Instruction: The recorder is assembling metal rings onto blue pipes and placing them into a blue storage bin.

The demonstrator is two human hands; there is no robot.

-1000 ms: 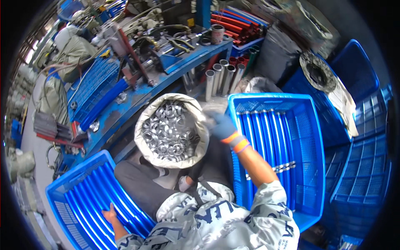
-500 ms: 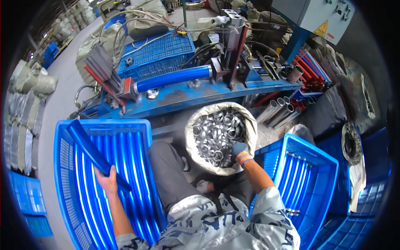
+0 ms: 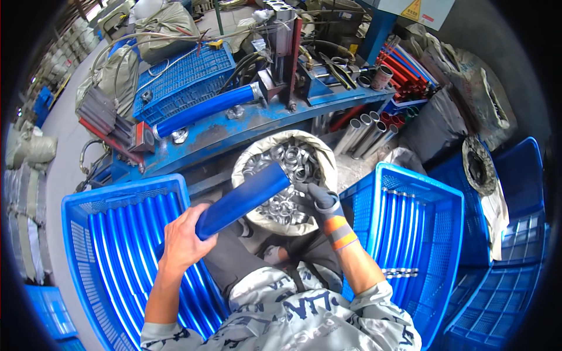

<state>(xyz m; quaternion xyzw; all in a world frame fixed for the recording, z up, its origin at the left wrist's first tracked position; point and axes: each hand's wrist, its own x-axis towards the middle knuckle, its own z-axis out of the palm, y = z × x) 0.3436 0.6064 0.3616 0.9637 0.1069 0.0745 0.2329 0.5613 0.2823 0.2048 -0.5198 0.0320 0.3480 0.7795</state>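
My bare left hand (image 3: 187, 237) is wrapped round a shiny blue tube (image 3: 243, 196), holding it aslant with its upper end over the sack. Just beside that end is my right hand (image 3: 321, 202), in a grey glove with an orange-banded cuff. Its fingers are bent in a pinch; what they hold, if anything, blends with the metal rings behind. Many silvery metal rings (image 3: 300, 157) fill the pale sack (image 3: 328, 162) between my knees. To my left, a blue crate (image 3: 67, 234) holds rows of blue tubes (image 3: 126, 251).
A second blue crate (image 3: 448, 234) on the right contains blue tubes with silvery ends (image 3: 398, 228). Ahead, a blue machine bench (image 3: 234, 131) carries another blue tube (image 3: 205, 111) clamped lengthwise. Bare metal pipes (image 3: 366, 131) stand beyond the sack, beside red tubes (image 3: 404, 76).
My left hand has brought the blue tube from over the left crate rightward to the sack. My right hand has risen out of the rings to the tube's end. The view has shifted.
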